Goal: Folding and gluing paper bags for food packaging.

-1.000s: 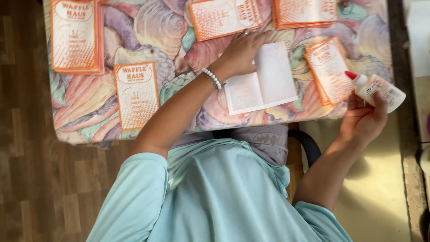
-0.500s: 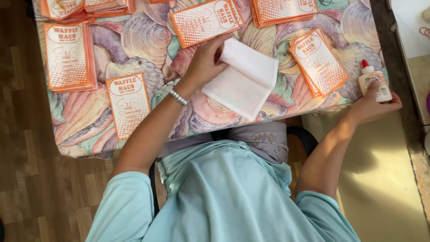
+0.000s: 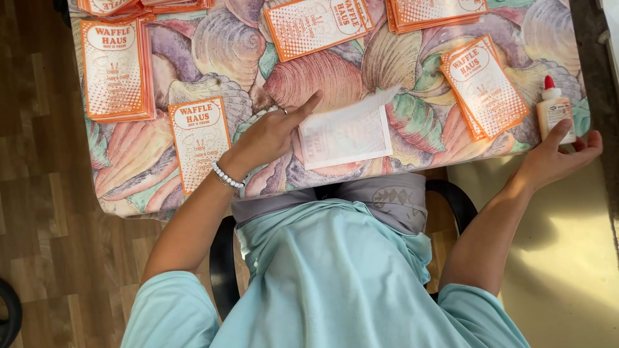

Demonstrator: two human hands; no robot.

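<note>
L hand (image 3: 267, 135) lies flat w/ fingers spread & index stretched out, pressing the left edge of a white paper sheet (image 3: 348, 135); nothing gripped, just palm-down contact. R hand (image 3: 554, 158) sits at the table's right edge, thumb & fingers loosely curled round the base of a small white glue bottle (image 3: 556, 115) w/ red cap; looks like a light hold, tho whether it's truly clamped or only touching I can't tell. Hands are well apart, one each side of the body. Nearest the viewer: light-blue shirt, grey waistband, black chair rim behind. The sheet lies on the near-middle of the shell-print tablecloth (image 3: 225, 45), just in front of the torso, its upper right corner lifted & a bit blurred. Judging by that, it's thin, light, floppy stuff, prob. creases easily & slides on the cloth; best taken by an edge or corner w/ a pinch, or held down flat w/ the palm as here. Bottle looks like light plastic, stiff enough, upright; take it round the body. L forearm angles up from lower left, wrist w/ a white bead bracelet (image 3: 229, 176), elbow bent. R arm reaches out to the right, wrist slightly cocked. Beside the L hand lies an orange-and-white card (image 3: 200, 143); farther out a stack at left (image 3: 117, 67), another at right (image 3: 483, 87), more along the far edge (image 3: 319, 26).
</note>
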